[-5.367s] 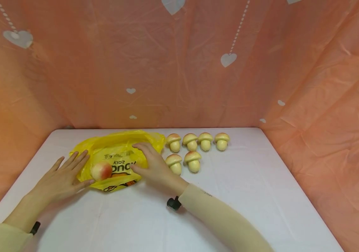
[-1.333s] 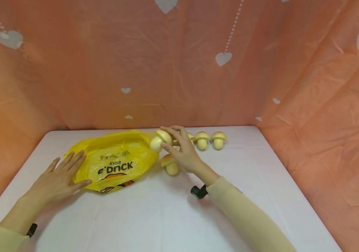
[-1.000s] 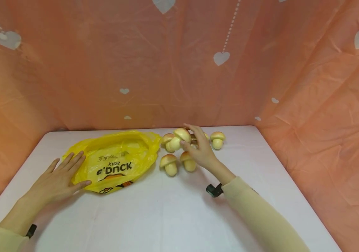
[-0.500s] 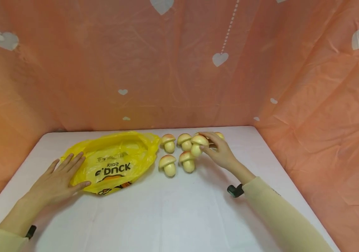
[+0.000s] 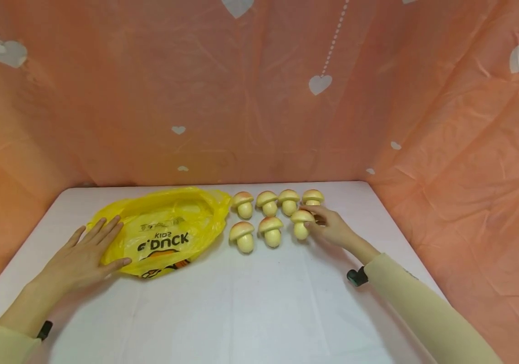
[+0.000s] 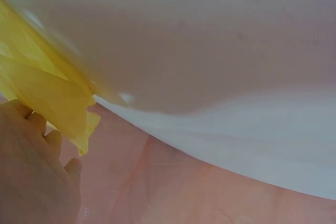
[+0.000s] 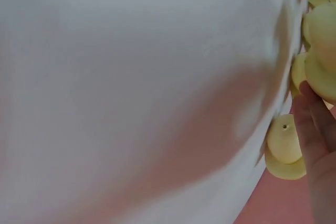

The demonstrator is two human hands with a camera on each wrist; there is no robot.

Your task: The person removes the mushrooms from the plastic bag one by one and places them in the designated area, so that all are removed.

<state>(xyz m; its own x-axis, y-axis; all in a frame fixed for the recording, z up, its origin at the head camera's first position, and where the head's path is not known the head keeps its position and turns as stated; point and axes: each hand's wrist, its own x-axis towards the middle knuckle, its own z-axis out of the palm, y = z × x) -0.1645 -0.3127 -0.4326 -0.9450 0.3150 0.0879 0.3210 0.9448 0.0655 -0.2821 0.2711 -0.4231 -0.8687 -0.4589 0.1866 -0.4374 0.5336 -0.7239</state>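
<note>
On the white tabletop, the person's right hand is pinching a small yellow toy mushroom with a blush-pink cap between thumb and fingertips, setting it upright as the third piece of the front row, toward the right half of the far edge. Two like mushrooms are standing just to its left, and a back row of four is standing nearer the far edge, one of them almost touching the fingers. In the right wrist view the fingers are lying against a mushroom's underside, though the blur is hiding exactly how tightly they are closing.

The left hand is lying flat, fingers spread and straight, pressing the near left corner of the crinkled yellow plastic bag printed with black letters, which is spreading across the left half of the tabletop.

The risk here is toppling, as I judge it: these pieces are top-heavy on narrow stems, and the rows are crowding close. If the fingers are opening sideways rather than lifting straight off, they could be knocking the held mushroom over (or nudging the far-right one behind it), and a rolling cap could be setting off its neighbours. The bag's thin film could also be slipping under the flat palm.
</note>
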